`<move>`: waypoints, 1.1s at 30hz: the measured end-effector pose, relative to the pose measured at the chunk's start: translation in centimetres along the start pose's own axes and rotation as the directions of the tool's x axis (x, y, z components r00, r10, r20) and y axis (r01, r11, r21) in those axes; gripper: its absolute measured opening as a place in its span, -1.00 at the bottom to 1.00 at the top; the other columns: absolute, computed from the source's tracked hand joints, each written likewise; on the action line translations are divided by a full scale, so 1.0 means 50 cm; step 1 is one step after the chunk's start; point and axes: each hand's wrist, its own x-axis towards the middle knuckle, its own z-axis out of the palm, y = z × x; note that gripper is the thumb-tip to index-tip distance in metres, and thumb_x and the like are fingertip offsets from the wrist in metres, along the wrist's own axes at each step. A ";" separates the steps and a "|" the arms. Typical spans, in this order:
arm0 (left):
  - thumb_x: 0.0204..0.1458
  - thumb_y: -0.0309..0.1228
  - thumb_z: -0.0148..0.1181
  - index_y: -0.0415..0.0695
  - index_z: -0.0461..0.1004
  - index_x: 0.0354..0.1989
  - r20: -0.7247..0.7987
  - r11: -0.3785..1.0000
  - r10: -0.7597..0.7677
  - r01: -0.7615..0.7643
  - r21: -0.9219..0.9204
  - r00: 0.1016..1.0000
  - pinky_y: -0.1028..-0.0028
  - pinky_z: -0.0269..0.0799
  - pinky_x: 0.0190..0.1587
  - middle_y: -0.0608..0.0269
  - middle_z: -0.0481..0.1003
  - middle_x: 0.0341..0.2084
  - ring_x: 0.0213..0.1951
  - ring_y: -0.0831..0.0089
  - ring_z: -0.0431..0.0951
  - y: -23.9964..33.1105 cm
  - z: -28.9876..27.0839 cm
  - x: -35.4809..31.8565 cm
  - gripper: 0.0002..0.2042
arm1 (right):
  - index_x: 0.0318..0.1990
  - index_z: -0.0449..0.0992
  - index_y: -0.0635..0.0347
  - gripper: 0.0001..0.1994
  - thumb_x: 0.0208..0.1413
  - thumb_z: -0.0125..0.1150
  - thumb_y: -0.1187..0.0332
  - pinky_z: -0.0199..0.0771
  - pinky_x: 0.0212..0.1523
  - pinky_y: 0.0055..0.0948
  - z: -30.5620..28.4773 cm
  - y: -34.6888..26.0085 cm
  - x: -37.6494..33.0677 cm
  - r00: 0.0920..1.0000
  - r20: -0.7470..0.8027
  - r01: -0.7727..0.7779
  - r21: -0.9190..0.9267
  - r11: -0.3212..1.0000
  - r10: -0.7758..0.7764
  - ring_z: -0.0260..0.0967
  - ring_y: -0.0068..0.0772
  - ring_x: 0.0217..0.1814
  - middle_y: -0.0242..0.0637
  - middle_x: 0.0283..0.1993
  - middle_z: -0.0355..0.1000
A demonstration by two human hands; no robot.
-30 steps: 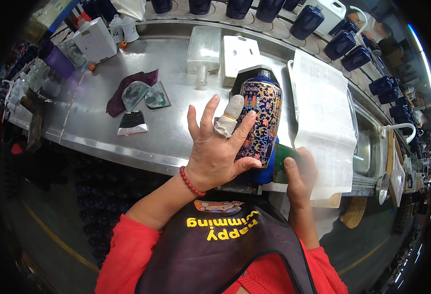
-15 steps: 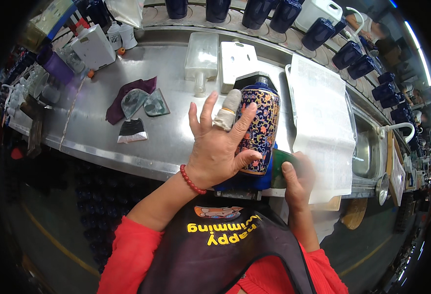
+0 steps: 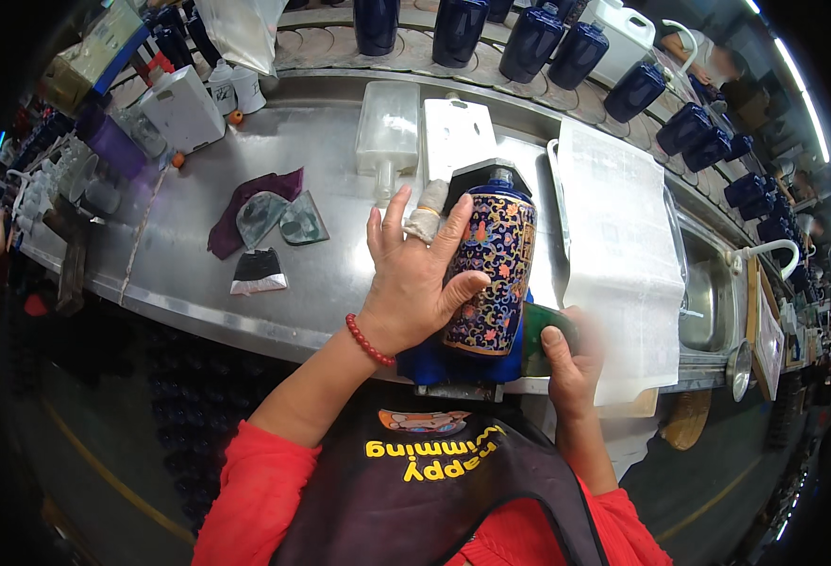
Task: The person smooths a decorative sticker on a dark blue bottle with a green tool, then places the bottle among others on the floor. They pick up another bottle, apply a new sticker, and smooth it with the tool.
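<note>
A dark blue bottle [image 3: 493, 274] with a colourful floral pattern lies on a blue support [image 3: 415, 366] in front of me, its neck pointing away and its base toward me. My left hand [image 3: 411, 283] is open, fingers spread, with thumb and index finger against the bottle's left side. One of its fingers wears a whitish cloth wrap. Beside the bottle's lower right, my right hand [image 3: 574, 363] is closed on a flat green scraper [image 3: 540, 341]; some of its fingers are blurred. A dark angular holder [image 3: 477, 174] stands behind the bottle's neck.
A clear bottle [image 3: 387, 132] and a white block [image 3: 458, 137] lie beyond my left hand. Cloth and scraper pieces [image 3: 264, 222] rest on the metal bench at left. White sheets [image 3: 618, 245] cover the right side, near a sink [image 3: 708, 311]. Blue bottles [image 3: 533, 47] line the conveyor behind.
My left hand has shifted slightly on the patterned bottle, and its thumb sits a little higher and left. The right hand and scraper have moved slightly downward. The blue bottles on the conveyor have moved right.
</note>
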 end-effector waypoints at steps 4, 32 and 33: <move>0.20 0.39 -0.24 0.13 0.30 0.44 -0.009 0.982 0.134 -0.132 0.133 0.991 -0.32 -0.34 0.37 -0.11 0.21 0.39 0.42 -0.18 -0.06 0.005 0.006 -0.002 -0.22 | -0.14 0.50 0.30 -0.81 0.29 0.30 0.35 0.30 -0.21 -0.63 -0.002 0.006 0.001 1.000 0.002 0.010 -0.003 1.000 -0.010 0.29 -0.65 -0.25 -0.45 -0.27 0.40; 0.20 0.36 -0.16 -0.26 0.15 0.45 -0.061 0.963 0.022 -0.037 -0.268 0.998 -0.29 -0.19 0.37 -0.15 0.31 0.29 0.32 -0.15 0.20 -0.043 0.048 0.013 -0.07 | 0.24 0.48 0.08 -0.51 0.12 0.34 0.38 0.38 0.19 -0.06 0.091 -0.133 0.224 0.797 0.559 0.604 -0.726 0.329 -0.229 0.25 0.12 0.19 0.01 0.20 0.29; 0.19 0.36 -0.16 -0.27 0.14 0.45 -0.058 0.963 0.019 -0.033 -0.267 0.998 -0.29 -0.19 0.37 -0.15 0.32 0.28 0.32 -0.16 0.20 -0.042 0.048 0.013 -0.07 | 0.24 0.47 0.08 -0.51 0.11 0.34 0.38 0.38 0.19 -0.06 0.093 -0.133 0.224 0.796 0.560 0.605 -0.727 0.324 -0.229 0.25 0.12 0.18 0.02 0.19 0.29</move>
